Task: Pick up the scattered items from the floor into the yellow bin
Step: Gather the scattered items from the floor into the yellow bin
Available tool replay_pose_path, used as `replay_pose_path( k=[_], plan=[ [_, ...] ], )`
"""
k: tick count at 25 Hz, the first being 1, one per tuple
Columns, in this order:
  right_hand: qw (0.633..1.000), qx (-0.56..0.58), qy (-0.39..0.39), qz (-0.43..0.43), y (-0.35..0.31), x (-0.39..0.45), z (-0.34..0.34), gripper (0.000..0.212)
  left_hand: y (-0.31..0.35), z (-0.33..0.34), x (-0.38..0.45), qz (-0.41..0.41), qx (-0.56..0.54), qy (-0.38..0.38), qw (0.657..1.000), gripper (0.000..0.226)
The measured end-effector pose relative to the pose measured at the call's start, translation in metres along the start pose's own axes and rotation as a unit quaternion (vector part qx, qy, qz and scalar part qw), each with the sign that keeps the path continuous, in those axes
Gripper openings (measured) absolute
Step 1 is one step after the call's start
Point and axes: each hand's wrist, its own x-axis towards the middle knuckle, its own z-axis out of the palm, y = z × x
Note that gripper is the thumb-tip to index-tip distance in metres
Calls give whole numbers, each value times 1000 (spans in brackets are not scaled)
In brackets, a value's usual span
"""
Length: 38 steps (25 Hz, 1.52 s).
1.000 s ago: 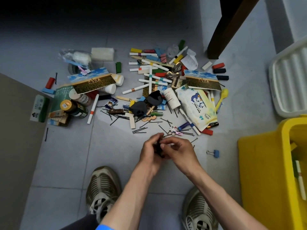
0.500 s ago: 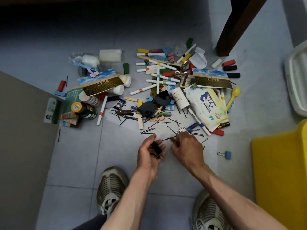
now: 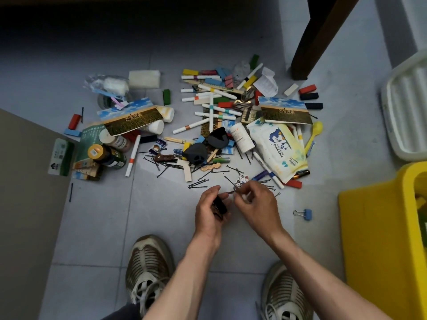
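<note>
Left hand (image 3: pixel 209 213): fingers curled round small black object (image 3: pixel 220 205).
Right hand (image 3: pixel 256 204): pinches hairpin (image 3: pixel 231 192).
Yellow bin (image 3: pixel 379 239): near right.

Two bare arms reach forward and down, and the hands meet close together. The left hand (image 3: pixel 209 213) curls its fingers around a small dark thing (maybe a clip, it is hard to tell). The right hand (image 3: pixel 256 204) bends its fingers and pinches something thin at the fingertips, just beside the left thumb.
</note>
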Motion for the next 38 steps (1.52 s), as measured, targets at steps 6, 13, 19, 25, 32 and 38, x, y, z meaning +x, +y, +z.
replay_pose_path(
  k=[6,13,19,25,32,38],
  plan=[
    [969,237,19,67,2,-7,-41,7,-8,41,1,-20,1,-83,996,13],
    [966,-228,60,111,71,17,-68,33,-12,46,-5,-103,-94,-82,987,19],
    [939,-326,81,78,79,20,-65,27,-15,41,-3,-103,-27,-28,994,6],
    [965,-153,88,192,61,4,-61,21,-20,47,-7,-97,-32,-53,993,19],
    [992,122,11,25,10,7,-42,13,-11,53,6,-66,-2,-76,995,11],
    [922,-326,-144,-149,26,40,-24,33,7,20,10,-87,-64,-57,993,15]
  ],
)
